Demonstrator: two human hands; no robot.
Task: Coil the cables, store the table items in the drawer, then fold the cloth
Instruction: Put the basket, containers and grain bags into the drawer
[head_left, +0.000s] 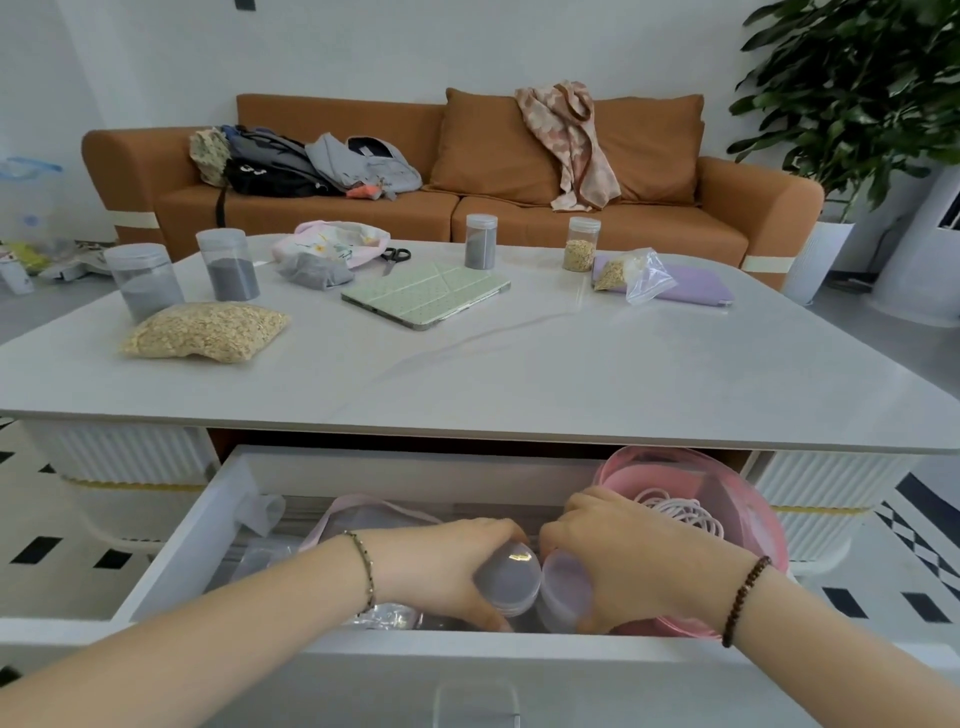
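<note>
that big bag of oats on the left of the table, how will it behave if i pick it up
The bag of oats will probably sag and shift when lifted: it lies like a soft pillow of loose flakes. It looks well filled, so it is likely hefty for a bag. It should not roll, lying flat on the table.

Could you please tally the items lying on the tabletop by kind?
Lidded jars: 4
Filled bags: 3
Tablet: 1
Scissors: 1
Purple case: 1
Pink cloth: 1
Total: 11
</note>
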